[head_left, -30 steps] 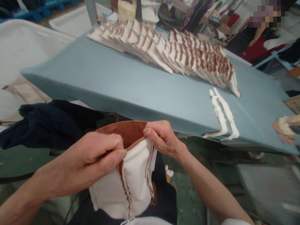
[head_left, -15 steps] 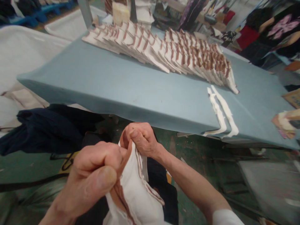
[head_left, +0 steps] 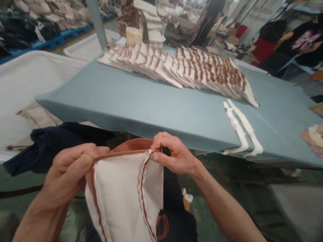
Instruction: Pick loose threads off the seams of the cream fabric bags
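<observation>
Between my hands hangs a white cloth bag (head_left: pixel 118 188) with a brown band around its open top and raw brown-and-white seams facing outward. My left hand (head_left: pixel 73 168) is closed on the band at the left corner, thumb pressed on top. At the right, my right hand (head_left: pixel 171 153) pinches the rim where a seam meets it, thumb and fingertips closed on the edge. The rim is stretched between them, and the brown inside of the far edge shows. A brown loop (head_left: pixel 163 226) hangs beside the bag low down, over my dark-clothed lap.
Ahead stands a blue-covered table (head_left: pixel 126 97) bearing rows of overlapping white-and-brown cloth pieces (head_left: pixel 176 67). Two white strips (head_left: pixel 242 127) hang over its front edge. A white bin (head_left: pixel 37 74) and dark blue cloth (head_left: pixel 58 141) are at left. A person (head_left: pixel 297 47) is at the far right.
My hands have moved apart, the left one leftward, pulling the bag's rim out straight. The bag's side now faces me, and my right hand has changed from a fist to a pinch.
</observation>
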Motion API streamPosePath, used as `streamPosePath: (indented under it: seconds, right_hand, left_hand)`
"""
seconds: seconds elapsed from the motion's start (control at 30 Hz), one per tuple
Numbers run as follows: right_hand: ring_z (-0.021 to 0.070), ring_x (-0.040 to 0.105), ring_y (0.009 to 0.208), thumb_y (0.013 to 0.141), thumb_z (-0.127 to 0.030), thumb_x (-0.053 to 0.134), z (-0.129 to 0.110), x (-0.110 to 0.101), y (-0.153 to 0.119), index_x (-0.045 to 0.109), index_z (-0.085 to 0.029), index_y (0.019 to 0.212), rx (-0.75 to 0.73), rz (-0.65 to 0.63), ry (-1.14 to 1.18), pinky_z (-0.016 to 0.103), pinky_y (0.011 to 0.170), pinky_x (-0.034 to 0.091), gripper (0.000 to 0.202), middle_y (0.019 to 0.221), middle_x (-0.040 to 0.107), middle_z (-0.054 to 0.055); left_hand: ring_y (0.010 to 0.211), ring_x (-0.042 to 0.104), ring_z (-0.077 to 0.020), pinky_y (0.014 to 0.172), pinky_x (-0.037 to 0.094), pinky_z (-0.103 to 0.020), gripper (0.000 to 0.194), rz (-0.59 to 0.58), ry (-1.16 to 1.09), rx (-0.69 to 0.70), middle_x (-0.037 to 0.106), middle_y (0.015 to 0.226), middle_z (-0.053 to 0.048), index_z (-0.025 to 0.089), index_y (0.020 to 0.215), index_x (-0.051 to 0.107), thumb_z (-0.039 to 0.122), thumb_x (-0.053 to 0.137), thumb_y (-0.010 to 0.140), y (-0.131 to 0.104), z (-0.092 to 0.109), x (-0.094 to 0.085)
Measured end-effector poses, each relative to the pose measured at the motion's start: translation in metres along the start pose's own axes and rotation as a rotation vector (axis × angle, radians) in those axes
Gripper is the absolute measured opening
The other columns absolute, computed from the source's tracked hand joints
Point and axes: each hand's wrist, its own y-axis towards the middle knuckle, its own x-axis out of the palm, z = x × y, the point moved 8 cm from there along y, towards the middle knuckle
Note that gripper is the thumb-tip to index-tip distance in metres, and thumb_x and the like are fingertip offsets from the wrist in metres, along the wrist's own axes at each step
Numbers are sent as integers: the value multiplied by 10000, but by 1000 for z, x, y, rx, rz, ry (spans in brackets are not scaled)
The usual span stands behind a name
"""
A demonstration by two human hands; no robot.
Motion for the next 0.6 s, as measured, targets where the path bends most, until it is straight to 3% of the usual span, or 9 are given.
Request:
streamPosePath:
  seconds: [0.1,0.23,0.33,0.43,0.6]
  right_hand:
    - [139,526,712,1024,-601,661,-3,-9,1,632,-199,802,126,-12,151,297,731,439,461,734,582,-19]
    - [122,423,635,927,-680,742,-5,-12,4,610,-201,803,331,-33,365,256,580,365,513,707,505,-27]
    - [100,356,600,913,-648,771,-11,-5,7,602,-192,799,403,-79,456,231,521,295,500,678,448,-46]
    - [76,287,554,939,-568,775,-17,5,12,609,-181,812,422,-149,440,223,485,234,441,644,394,-76]
    - [72,365,580,980,-473,749,-32,8,25,611,-172,790,283,-171,263,227,519,268,381,713,488,-48]
  left_hand:
    - [541,419,-117,475,355,-240,467,44,-186,-120,447,616,29,205,676,454,403,541,1090,4,-13,-9]
    - [580,433,-114,525,388,-232,521,-96,-158,-104,465,628,37,187,682,529,512,536,1090,15,-17,-7]
    - [634,536,-132,572,433,-234,540,-193,-66,-156,606,719,10,164,801,668,559,467,1110,24,-17,-3]
    - [782,670,-175,690,494,-239,493,-304,68,-110,750,883,-33,171,963,741,496,408,1127,34,-2,9]
    - [779,683,-122,733,490,-188,161,-349,148,8,768,882,24,194,963,747,308,645,1012,48,30,25]
